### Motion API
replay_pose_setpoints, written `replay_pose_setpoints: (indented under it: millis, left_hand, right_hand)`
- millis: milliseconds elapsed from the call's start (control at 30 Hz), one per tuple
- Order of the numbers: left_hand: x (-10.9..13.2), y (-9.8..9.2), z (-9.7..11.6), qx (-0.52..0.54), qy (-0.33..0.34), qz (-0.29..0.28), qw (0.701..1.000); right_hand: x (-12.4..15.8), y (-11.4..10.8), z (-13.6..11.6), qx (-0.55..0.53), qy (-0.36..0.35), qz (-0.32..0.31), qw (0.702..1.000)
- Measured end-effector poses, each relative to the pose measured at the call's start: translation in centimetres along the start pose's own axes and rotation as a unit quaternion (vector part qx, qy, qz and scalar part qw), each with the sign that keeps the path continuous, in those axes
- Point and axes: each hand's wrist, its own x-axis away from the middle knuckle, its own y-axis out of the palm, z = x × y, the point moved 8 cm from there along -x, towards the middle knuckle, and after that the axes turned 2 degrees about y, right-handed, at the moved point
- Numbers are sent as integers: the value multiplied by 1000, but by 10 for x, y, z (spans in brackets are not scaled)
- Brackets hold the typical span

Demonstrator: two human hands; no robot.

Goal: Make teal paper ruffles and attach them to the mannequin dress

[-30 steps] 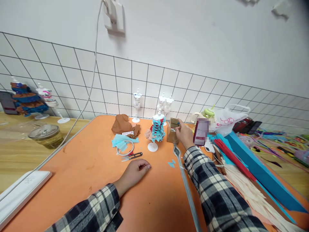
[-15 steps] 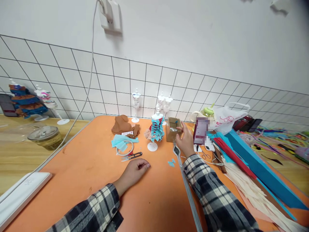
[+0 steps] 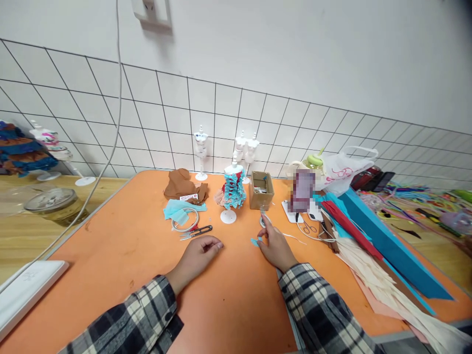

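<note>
My left hand (image 3: 197, 258) rests on the orange tabletop, its fingers curled in and nothing visible in them. Black thread snips (image 3: 197, 232) lie just beyond it. My right hand (image 3: 276, 243) is low over the table with the index finger stretched out and the thumb apart. Small light-blue scraps (image 3: 254, 242) lie at its thumb; whether they touch, I cannot tell. Ahead stands a small white dress form (image 3: 234, 189) in a ruffled blue and red dress. A cardboard box (image 3: 261, 195) with small items inside stands right of it.
Brown fabric (image 3: 180, 183), light-blue fabric (image 3: 177, 210) and a ring-shaped bangle (image 3: 180, 227) lie left of centre. A phone (image 3: 303, 189) stands at right, near scissors (image 3: 309, 227) and fabric strips (image 3: 365, 265). White dress forms (image 3: 201, 150) line the wall grid. A white cable (image 3: 117, 98) hangs at left.
My right hand has come away from the cardboard box, back toward me, down to the blue scraps. My left hand keeps its curled pose. The camera view has shifted slightly.
</note>
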Motion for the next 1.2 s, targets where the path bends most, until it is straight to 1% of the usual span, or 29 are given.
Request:
replay_pose_setpoints:
  millis: [67,167,200,267,367,400,433,467,500,567,600,633,667,700,767,800,867,900,1067,1200]
  left_hand:
    - [2,0,0,3,-2,4,1000]
    - [4,2,5,7,5,3,1000]
    - [5,3,7,6,10,2,1000]
    - [6,4,11,1,21,5,1000]
    - [8,3,15,5,24,10,1000]
    - [9,2,15,10,22,12,1000]
    - [9,1,15,14,19,18,1000]
    - [10,-1,15,15,19,30,999]
    - [11,-4,15,11,24,46,999]
    - [13,-11,17,-11,44,81,996]
    - [13,-14,19,-28,59,93,994]
    - [14,-15,21,-45,73,100,991]
    - [14,-16,23,-61,85,101,989]
    - [15,-16,24,-75,95,100,988]
    - [14,-16,26,-94,107,94,985]
    - [14,-16,26,-100,109,90,985]
    - [14,-15,27,-105,111,83,985]
    - [13,-15,27,-104,109,81,985]
    - [13,-15,25,-68,86,82,991]
    - [13,-16,17,-30,49,90,994]
  right_hand:
    - [3,8,-9,-15,6,-16,1000]
    - [11,26,-31,-38,5,-41,998]
    - [14,29,-39,-43,6,-37,998]
    - [19,32,-52,-67,1,-11,998]
    - [23,28,-67,-163,-16,44,986]
    - [23,28,-69,-216,-11,49,975]
    - [23,30,-69,-284,8,37,958]
    - [23,37,-67,-362,40,6,931]
    - [23,46,-67,-444,81,-42,891]
    - [29,66,-72,-586,156,-144,782]
    - [32,72,-76,-635,180,-181,729]
    - [34,75,-80,-672,195,-204,685]
    - [36,76,-83,-698,203,-216,652]
    - [36,76,-85,-717,208,-222,627]
    - [38,77,-86,-737,220,-238,593]
    - [39,77,-86,-741,226,-246,583]
    - [40,78,-86,-742,229,-253,577]
    - [40,78,-85,-740,227,-253,580]
    - [41,78,-85,-715,216,-249,616]
    - [44,79,-86,-699,220,-260,629]
